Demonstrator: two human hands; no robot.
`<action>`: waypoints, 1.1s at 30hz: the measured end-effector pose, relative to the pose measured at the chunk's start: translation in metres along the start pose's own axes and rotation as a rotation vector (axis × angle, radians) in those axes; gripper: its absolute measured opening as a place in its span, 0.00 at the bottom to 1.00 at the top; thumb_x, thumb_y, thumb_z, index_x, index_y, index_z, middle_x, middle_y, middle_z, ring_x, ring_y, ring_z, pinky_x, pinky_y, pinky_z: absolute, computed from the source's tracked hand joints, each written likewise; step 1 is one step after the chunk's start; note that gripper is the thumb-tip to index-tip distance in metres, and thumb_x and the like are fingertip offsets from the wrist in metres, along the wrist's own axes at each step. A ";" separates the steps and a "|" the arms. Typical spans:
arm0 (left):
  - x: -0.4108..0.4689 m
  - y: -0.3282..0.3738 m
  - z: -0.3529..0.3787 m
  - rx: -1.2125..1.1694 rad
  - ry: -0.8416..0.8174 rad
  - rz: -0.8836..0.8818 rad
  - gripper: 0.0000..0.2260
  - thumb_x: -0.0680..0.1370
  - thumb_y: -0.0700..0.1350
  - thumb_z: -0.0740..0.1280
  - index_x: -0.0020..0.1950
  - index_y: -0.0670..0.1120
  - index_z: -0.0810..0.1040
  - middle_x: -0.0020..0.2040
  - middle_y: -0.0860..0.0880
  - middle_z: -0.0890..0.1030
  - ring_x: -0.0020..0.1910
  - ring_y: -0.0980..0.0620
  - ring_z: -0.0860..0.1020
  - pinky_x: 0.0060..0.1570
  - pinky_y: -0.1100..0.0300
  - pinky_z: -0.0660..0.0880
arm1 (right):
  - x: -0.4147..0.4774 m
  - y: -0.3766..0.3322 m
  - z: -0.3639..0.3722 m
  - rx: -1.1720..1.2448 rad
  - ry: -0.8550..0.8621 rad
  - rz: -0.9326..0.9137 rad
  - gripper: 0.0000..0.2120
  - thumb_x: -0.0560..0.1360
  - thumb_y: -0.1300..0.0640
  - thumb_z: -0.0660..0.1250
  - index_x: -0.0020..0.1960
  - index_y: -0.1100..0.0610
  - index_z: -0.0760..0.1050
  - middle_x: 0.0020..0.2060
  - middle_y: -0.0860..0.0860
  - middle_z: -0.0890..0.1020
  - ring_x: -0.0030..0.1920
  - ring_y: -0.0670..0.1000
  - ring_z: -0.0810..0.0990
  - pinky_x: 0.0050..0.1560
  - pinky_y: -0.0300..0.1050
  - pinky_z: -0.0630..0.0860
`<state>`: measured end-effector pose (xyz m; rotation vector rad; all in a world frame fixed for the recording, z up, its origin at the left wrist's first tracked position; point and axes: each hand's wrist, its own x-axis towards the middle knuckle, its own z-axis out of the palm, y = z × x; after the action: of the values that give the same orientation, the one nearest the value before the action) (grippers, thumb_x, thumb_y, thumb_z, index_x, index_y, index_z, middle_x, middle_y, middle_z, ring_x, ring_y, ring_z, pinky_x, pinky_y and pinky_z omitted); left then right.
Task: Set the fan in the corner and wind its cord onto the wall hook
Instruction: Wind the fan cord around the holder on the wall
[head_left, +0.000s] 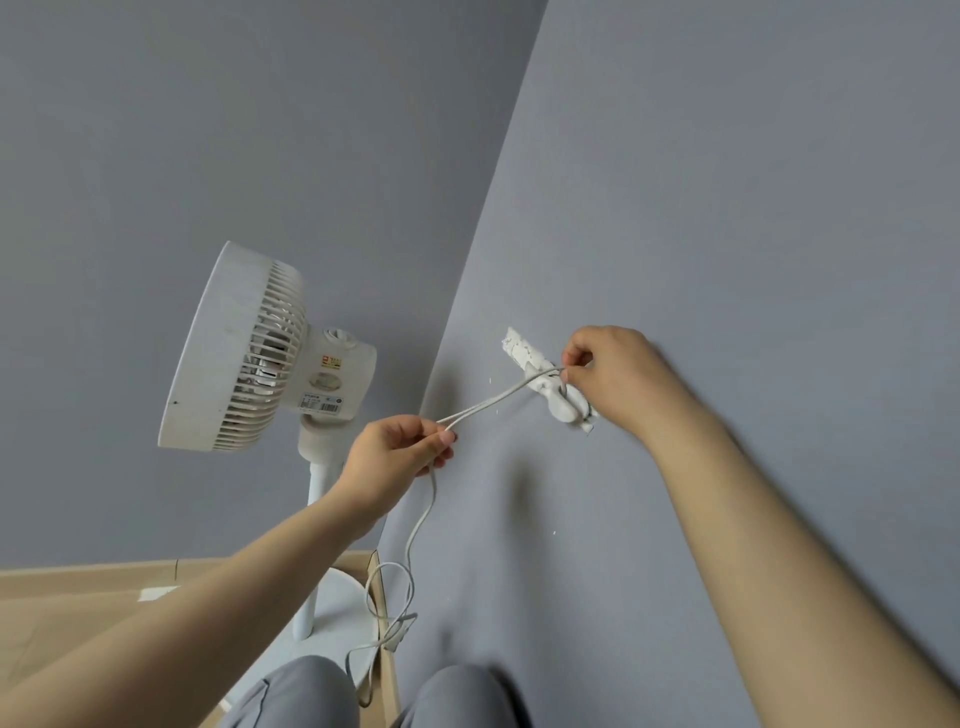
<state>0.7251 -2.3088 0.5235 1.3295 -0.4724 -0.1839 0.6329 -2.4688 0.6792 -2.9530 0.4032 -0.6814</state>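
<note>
- We're on the cord (493, 402): a doubled strand runs taut, rising from lower left to upper right, straight at the wall hook (558, 402).
- The wall hook, a white piece on a scuffed white strip, is fixed to the right-hand wall (727, 208) near the corner. The cord's loop end lies right at it, though we cannot tell whether it sits over the peg or only against it.
- Our right hand (613, 374) is the nearer one, touching the hook, thumb and forefinger pinching the loop's end.
- Our left hand (400, 449) is lower and to the left, well apart from the hook, fingers curled round both strands.
- Below it the spare cord hangs slack and coils loosely beside the fan's round base (337, 597).
- We judge the next wrap goes around the hook from the right hand, with the left feeding slack up along that slanted line.
- The fan (244, 348) stands upright in the corner, its head facing left.
- Around us are two plain grey walls and a wood-toned floor (78, 597), with our grey-trousered knees (301, 696) at the bottom.
</note>
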 end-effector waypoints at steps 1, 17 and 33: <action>-0.002 -0.002 0.000 0.008 0.002 -0.005 0.05 0.75 0.39 0.69 0.39 0.43 0.82 0.29 0.53 0.81 0.34 0.52 0.76 0.47 0.55 0.75 | -0.005 0.000 0.001 0.000 0.006 -0.009 0.04 0.74 0.59 0.65 0.46 0.59 0.78 0.42 0.51 0.80 0.44 0.53 0.77 0.42 0.42 0.71; -0.010 -0.032 0.012 0.016 -0.040 -0.084 0.05 0.74 0.39 0.71 0.43 0.37 0.83 0.33 0.48 0.82 0.33 0.53 0.78 0.46 0.57 0.77 | -0.047 0.023 0.054 0.110 0.127 -0.007 0.06 0.72 0.67 0.66 0.41 0.58 0.78 0.44 0.50 0.77 0.41 0.49 0.75 0.44 0.38 0.69; -0.011 -0.073 0.008 -0.018 -0.061 -0.179 0.05 0.73 0.40 0.72 0.42 0.37 0.84 0.34 0.47 0.82 0.38 0.49 0.78 0.47 0.55 0.75 | -0.061 0.023 0.107 0.100 0.134 0.072 0.17 0.73 0.66 0.67 0.61 0.64 0.76 0.63 0.53 0.75 0.63 0.53 0.75 0.62 0.35 0.64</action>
<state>0.7216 -2.3288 0.4521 1.3515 -0.4022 -0.3772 0.6220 -2.4713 0.5542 -2.7937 0.4694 -0.8664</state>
